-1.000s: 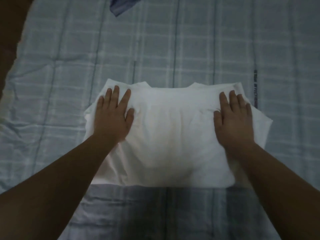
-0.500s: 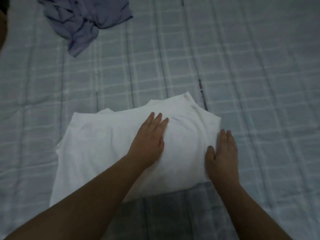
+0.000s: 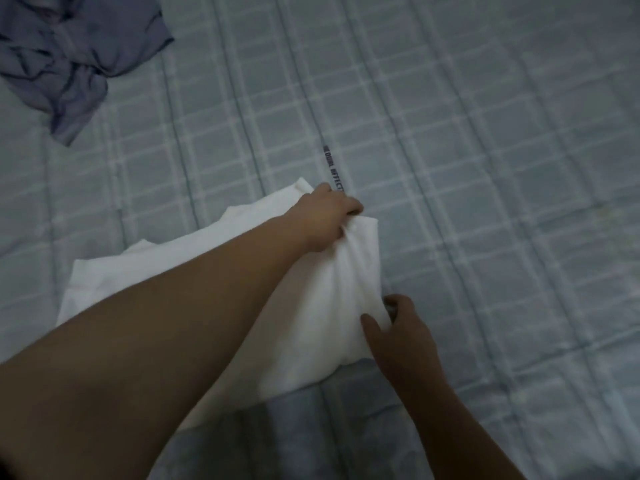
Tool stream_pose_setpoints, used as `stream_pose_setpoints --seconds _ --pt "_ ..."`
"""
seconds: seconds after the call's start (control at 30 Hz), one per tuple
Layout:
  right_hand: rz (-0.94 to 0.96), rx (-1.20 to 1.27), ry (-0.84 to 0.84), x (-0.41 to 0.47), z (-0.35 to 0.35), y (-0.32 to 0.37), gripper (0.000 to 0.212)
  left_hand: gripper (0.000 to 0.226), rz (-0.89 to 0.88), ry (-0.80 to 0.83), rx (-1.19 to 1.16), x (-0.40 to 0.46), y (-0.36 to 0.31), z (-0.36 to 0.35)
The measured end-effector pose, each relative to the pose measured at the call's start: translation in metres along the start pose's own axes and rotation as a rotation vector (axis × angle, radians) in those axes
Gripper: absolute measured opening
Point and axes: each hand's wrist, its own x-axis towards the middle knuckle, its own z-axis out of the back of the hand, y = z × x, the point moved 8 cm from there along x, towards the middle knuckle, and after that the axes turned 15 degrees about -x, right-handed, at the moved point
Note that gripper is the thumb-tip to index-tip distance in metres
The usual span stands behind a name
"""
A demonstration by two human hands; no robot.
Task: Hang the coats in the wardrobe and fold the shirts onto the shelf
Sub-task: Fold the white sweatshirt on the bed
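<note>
— What's lying far left?
— A crumpled purple-grey cloth garment point(image 3: 69, 57) at the top corner, well apart from the rest.
— And the folded white cotton shirt point(image 3: 214, 271)?
— On the pale blue checked quilt point(image 3: 485, 168), long axis running lower left to upper right. The left hand point(image 3: 325, 216) bunches its far right corner in curled fingers; the right hand point(image 3: 398, 330) pinches the near right edge — open quilt beyond.
</note>
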Motion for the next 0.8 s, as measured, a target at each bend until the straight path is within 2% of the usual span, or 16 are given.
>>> stream_pose_setpoints --seconds 0.13,0.23,0.3,0.37,0.53,0.6,0.67,0.8 --pt "-0.004 0.021 0.052 0.000 -0.006 0.003 0.030 0.026 -0.045 -0.080 -0.019 -0.010 0.003 0.003" --pt "0.047 0.056 -0.069 -0.016 0.004 0.015 0.029 0.020 -0.128 -0.259 -0.119 -0.041 0.003 0.029" --pt "0.079 0.102 -0.077 -0.038 0.008 0.034 0.020 0.019 -0.206 -0.366 -0.184 -0.075 0.002 0.058" --pt "0.121 0.138 -0.098 -0.064 0.010 0.057 0.023 0.014 -0.223 -0.446 -0.281 -0.116 0.013 0.085" --pt "0.319 0.147 -0.095 -0.139 -0.010 0.144 0.053 0.015 0.091 -0.511 -0.608 -0.222 0.088 0.126" --pt "0.442 0.077 -0.093 -0.169 -0.034 0.186 0.048 0.016 0.133 -0.550 -0.686 -0.267 0.119 0.139" --pt "0.542 0.017 -0.103 -0.195 -0.066 0.224 0.043 0.028 0.168 -0.571 -0.797 -0.311 0.155 0.145" --pt "0.660 -0.145 -0.041 -0.228 -0.150 0.274 0.050 0.028 0.334 -0.578 -0.986 -0.374 0.227 0.121"
